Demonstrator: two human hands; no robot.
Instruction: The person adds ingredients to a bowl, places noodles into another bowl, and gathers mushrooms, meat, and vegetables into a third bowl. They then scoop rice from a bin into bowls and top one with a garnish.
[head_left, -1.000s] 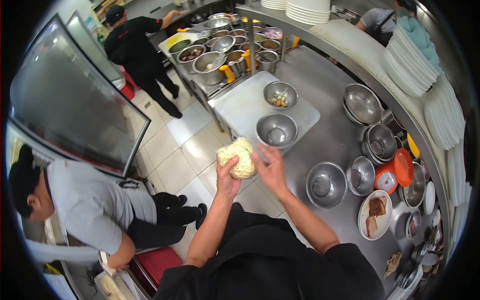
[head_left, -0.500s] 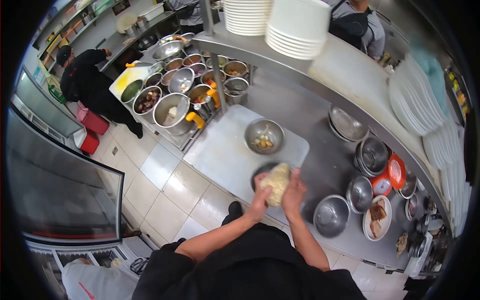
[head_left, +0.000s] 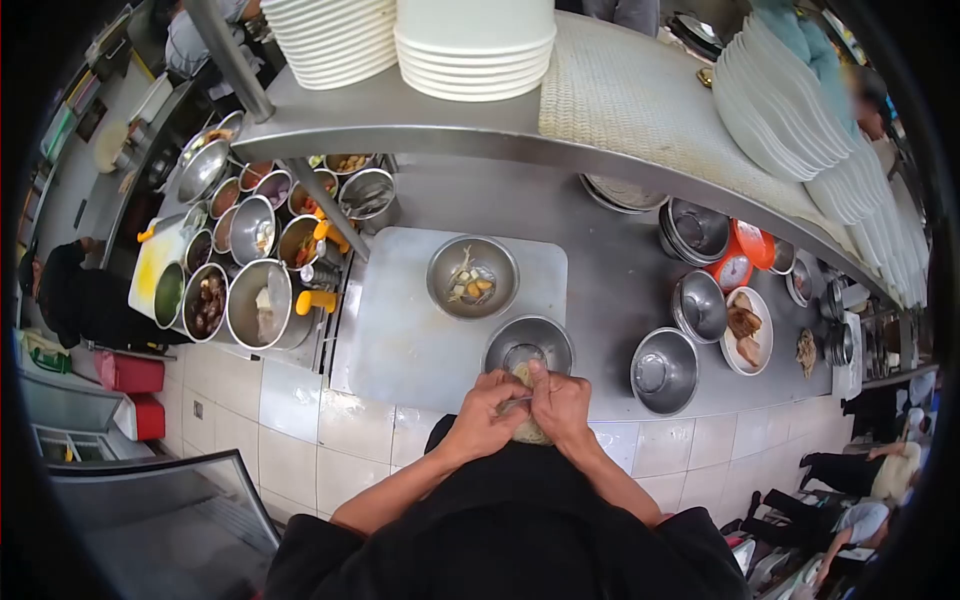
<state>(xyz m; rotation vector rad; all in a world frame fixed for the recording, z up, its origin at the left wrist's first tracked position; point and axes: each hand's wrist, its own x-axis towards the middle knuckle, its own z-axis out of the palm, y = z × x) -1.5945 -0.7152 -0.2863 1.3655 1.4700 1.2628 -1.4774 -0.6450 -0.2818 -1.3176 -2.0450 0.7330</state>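
Note:
My left hand and my right hand are pinched together on a clear bag of pale food, close to my body. The bag's upper part is between my fingers, and its lower part hangs below them. Just beyond my hands is a metal bowl, overlapping the near edge of a white cutting board. Farther back on that board stands a second metal bowl holding yellow and pale pieces.
Metal containers of ingredients stand at the left. To the right are an empty metal bowl, a plate of meat and an orange scale. A shelf with stacked dishes crosses above. A person stands far left.
The bag has come down toward my body, and my fingers have closed on its upper part. My view has turned, so the counter appears straighter and the board lies further left.

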